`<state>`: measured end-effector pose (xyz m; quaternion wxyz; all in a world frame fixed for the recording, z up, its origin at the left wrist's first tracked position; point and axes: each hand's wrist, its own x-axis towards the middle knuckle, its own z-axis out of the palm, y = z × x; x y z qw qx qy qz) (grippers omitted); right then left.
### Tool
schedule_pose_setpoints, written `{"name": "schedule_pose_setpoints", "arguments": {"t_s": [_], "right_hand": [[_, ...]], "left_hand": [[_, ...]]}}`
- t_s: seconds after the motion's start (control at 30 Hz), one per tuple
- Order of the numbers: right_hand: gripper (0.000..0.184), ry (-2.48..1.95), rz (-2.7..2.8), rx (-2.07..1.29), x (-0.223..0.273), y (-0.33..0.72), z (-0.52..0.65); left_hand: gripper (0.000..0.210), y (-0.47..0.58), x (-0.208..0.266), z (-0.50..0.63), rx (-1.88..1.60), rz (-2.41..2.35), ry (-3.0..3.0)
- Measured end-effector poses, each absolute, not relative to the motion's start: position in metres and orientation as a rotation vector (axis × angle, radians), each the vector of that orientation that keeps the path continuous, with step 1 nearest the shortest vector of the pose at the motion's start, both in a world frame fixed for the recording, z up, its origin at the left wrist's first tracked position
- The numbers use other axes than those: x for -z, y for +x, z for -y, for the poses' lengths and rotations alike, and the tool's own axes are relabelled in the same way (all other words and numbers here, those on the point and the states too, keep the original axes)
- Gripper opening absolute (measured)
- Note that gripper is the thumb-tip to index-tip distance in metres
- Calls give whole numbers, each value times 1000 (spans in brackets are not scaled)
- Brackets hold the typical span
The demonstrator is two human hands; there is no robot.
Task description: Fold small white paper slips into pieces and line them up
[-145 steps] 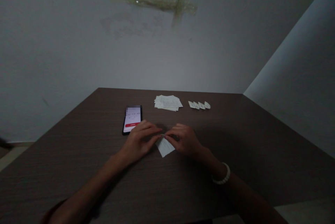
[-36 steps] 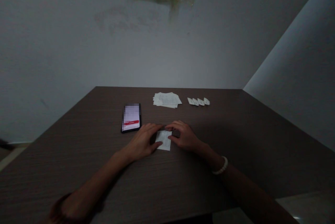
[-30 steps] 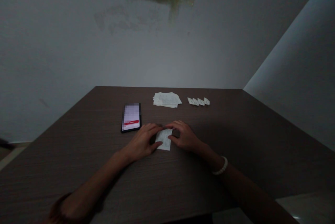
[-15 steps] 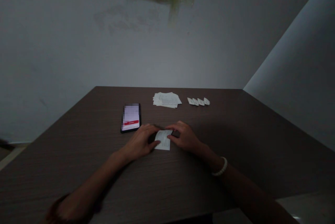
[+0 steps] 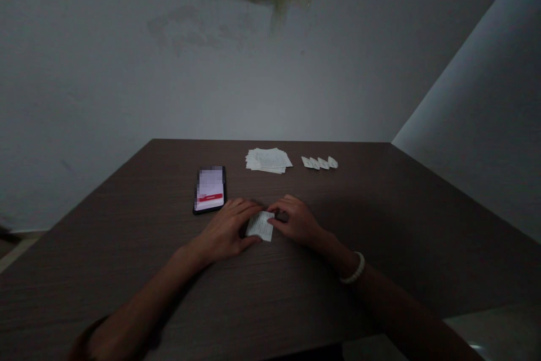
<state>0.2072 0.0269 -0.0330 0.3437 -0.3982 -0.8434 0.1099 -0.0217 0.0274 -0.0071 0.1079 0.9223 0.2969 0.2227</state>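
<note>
A small slip of printed paper (image 5: 261,227) lies on the brown table between my hands, turned a little askew. My left hand (image 5: 231,227) spans its left side, with the fingers along the far edge and the thumb at the near edge. At the upper right corner, my right hand (image 5: 296,219) pinches the slip between thumb and fingers. A white beaded bracelet (image 5: 356,268) circles my right wrist. Just beyond my left hand lies a smartphone (image 5: 210,187) with its screen lit and partly pixelated.
Farther back on the table (image 5: 380,192) is a loose stack of printed paper sheets (image 5: 268,159). To its right, several small folded white papers (image 5: 320,163) overlap in a row. A grey wall (image 5: 270,79) with yellowish tape marks stands behind the table.
The slip has turned slightly and shifted a little left. My left thumb has moved from on top of the slip to its near edge, and the left fingers reach farther along the far edge.
</note>
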Motion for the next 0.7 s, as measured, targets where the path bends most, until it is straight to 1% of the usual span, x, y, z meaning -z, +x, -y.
{"name": "schedule_pose_setpoints", "arguments": {"t_s": [0.1,0.27,0.3,0.4,0.47,0.7], "right_hand": [[10,-1016,2199,-273,32,208,-27],[8,-945,2208,-322,24,207,-24],[8,-938,2212,-338,23,207,-23],[20,-957,2210,-367,23,207,-24],[21,-989,2202,-364,25,207,-26],[9,-1034,2241,-315,29,207,-27]], "left_hand": [[47,-21,7,-27,-637,-874,2756],[37,-20,5,-26,-575,-875,2797],[35,-20,5,-26,-569,-876,2807],[33,-21,6,-27,-573,-856,2824],[32,-21,7,-27,-583,-841,2823],[22,-22,7,-26,-563,-848,2822]]}}
